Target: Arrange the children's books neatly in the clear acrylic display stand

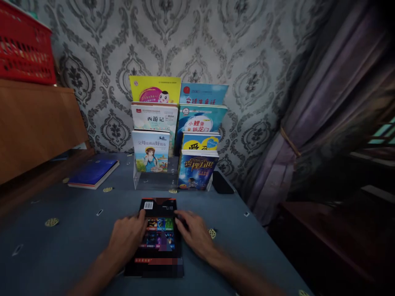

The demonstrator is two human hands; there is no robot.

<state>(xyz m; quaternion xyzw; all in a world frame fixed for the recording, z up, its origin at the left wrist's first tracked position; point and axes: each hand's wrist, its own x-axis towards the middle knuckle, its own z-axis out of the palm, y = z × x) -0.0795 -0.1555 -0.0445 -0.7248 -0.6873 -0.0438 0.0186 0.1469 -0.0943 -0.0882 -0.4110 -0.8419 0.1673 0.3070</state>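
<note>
A black book [157, 252] lies with its back cover up on the table, showing a white barcode and rows of small colourful pictures. My left hand [129, 232] grips its left edge, the thumb resting on the cover near the barcode. On the opposite edge my right hand [193, 230] has its fingers curled against the book. The fingers under or beside the edges are partly hidden. Just beyond the book stands a clear acrylic book rack [154, 181] with several books in two columns, including a dark blue book [197, 174] and a light blue book [151, 154] in front.
A blue book [94, 172] lies flat at the left, beside a wooden cabinet [40, 127] that carries a red plastic basket [26, 51]. A black phone-like slab [222, 183] rests right of the rack. Tied curtains [277, 164] hang past the right edge of the patterned tablecloth [77, 230].
</note>
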